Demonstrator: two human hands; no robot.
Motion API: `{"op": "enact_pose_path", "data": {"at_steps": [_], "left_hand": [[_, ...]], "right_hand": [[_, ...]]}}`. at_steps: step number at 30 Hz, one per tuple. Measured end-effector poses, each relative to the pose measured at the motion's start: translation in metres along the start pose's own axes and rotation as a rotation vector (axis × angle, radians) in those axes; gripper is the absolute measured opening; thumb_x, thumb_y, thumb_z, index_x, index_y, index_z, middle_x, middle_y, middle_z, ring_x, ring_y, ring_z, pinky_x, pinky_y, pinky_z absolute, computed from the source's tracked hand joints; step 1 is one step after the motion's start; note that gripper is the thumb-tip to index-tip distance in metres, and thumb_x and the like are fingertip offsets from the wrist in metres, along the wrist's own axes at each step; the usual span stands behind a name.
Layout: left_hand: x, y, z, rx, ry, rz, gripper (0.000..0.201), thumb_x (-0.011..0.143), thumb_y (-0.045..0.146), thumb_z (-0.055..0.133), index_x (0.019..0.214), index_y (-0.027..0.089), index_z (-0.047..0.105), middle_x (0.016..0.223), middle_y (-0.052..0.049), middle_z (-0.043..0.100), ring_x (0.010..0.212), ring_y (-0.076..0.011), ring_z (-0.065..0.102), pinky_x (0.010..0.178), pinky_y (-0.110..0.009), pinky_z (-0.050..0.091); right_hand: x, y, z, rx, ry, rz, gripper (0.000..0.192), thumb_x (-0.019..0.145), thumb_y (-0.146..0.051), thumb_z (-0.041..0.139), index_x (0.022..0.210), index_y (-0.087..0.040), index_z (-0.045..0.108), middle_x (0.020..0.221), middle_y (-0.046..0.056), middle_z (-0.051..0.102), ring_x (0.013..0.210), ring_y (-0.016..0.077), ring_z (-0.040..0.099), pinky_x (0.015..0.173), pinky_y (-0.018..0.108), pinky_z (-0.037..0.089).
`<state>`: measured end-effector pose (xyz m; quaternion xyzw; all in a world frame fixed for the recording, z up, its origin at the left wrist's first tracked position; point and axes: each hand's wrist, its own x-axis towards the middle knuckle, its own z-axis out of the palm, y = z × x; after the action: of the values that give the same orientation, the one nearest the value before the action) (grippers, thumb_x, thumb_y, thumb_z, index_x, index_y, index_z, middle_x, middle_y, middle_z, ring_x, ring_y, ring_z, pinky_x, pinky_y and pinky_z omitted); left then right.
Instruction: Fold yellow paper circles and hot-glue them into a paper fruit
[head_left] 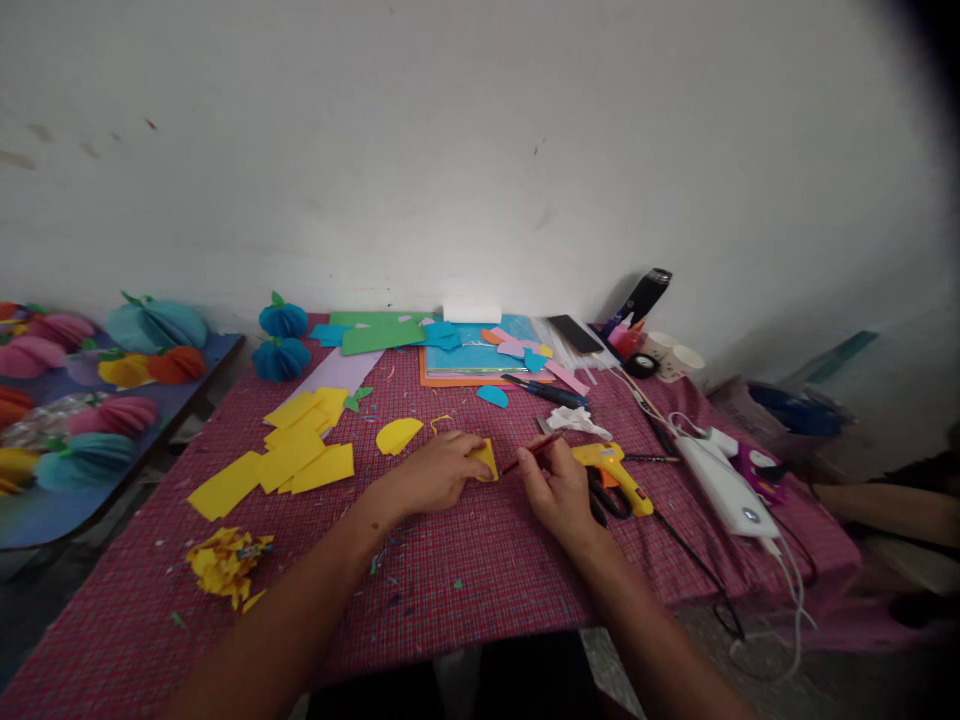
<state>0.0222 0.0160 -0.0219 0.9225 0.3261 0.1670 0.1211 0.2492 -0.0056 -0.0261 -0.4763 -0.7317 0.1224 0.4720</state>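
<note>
My left hand (442,468) holds a small folded-looking piece of yellow paper (487,460) down on the table, fingers and thumb over its left side. A slim dark red pencil (529,454) is pinched in my right hand (559,485), its tip just right of that paper. To the left of my left hand lie yellow half-round cutouts (397,436). Black-handled scissors (609,498) rest beside my right hand, partly hidden by it. A yellow glue gun (619,475) lies right of the scissors.
Yellow paper sheets (292,455) and crumpled yellow paper (225,562) lie left. A utility knife (551,391), a phone (575,334) and a black bottle (646,296) are behind. A white power bank (727,485) with cables sits right. Paper pumpkins (156,325) fill the left-hand table.
</note>
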Motion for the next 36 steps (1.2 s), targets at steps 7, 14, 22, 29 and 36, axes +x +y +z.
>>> {"op": "enact_pose_path", "data": {"at_steps": [7,14,22,29,36], "left_hand": [[-0.001,-0.002,0.002,0.021,-0.006,-0.004,0.035,0.091,0.011,0.052,0.110,0.031,0.073,0.136,-0.006,0.057,0.123,-0.0239,0.055,0.107,-0.043,0.043],[0.000,-0.002,0.002,0.019,0.005,0.007,0.036,0.090,0.010,0.053,0.111,0.031,0.072,0.136,-0.005,0.057,0.122,-0.0240,0.055,0.106,-0.044,0.043],[0.000,-0.001,0.001,0.022,-0.004,0.006,0.040,0.089,0.008,0.053,0.113,0.032,0.073,0.138,-0.006,0.057,0.122,-0.0253,0.055,0.105,-0.044,0.045],[0.000,-0.003,0.003,0.079,0.037,0.013,0.034,0.090,0.011,0.051,0.110,0.028,0.074,0.130,-0.006,0.064,0.117,-0.0230,0.060,0.103,-0.039,0.047],[-0.003,-0.011,-0.014,0.127,0.313,-0.183,0.029,0.085,0.007,0.050,0.099,0.019,0.072,0.103,-0.007,0.072,0.097,-0.0213,0.066,0.091,-0.035,0.051]], "right_hand": [[-0.001,0.000,0.002,-0.008,-0.087,-0.012,0.010,0.095,-0.029,0.057,0.088,-0.022,0.056,0.076,0.001,0.063,0.064,0.0161,0.058,0.061,0.029,0.046],[0.000,0.001,0.002,0.001,-0.081,-0.013,0.009,0.096,-0.029,0.055,0.090,-0.022,0.057,0.078,0.002,0.064,0.066,0.0169,0.060,0.061,0.030,0.046],[0.000,0.005,-0.002,0.049,0.056,0.028,0.007,0.095,-0.027,0.057,0.095,-0.021,0.059,0.081,0.003,0.064,0.071,0.0179,0.062,0.069,0.032,0.050],[0.001,0.010,-0.007,0.149,0.221,-0.050,0.016,0.095,-0.021,0.056,0.109,-0.022,0.064,0.089,0.004,0.067,0.079,0.0184,0.064,0.074,0.034,0.052],[0.000,0.008,-0.008,0.220,0.129,-0.045,0.020,0.096,-0.016,0.053,0.110,-0.024,0.064,0.081,0.001,0.067,0.067,0.0149,0.063,0.067,0.031,0.052]]}}
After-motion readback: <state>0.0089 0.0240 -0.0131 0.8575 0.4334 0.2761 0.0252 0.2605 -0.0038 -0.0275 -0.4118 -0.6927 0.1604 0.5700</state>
